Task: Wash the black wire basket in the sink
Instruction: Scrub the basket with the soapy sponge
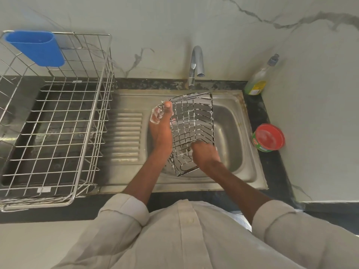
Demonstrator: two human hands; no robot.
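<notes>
Soaping step: left hand (pixel 162 121) is gripping the far-left rim of the black wire basket (pixel 194 125), tilted over the steel sink (pixel 233 121); right hand (pixel 206 153) is scrubbing its near end, fingers' clench unclear. Next: rinsing under the chrome tap (pixel 196 63).

A dark stone counter (pixel 258 105) runs along the marble-look wall and carries everything here. A steel sink (pixel 250 152) is set into it, with a ribbed draining board (pixel 127 136) forming the left part of the sink unit. Left of the sink, a large steel wire rack (pixel 58 121) stands on the counter. Behind the sink, a chrome tap (pixel 196 65) rises from the counter's back strip. At the sink's back right corner stands a bottle of green liquid (pixel 257 82). Just right of the sink sits a round tub with a red lid (pixel 269 137).
</notes>
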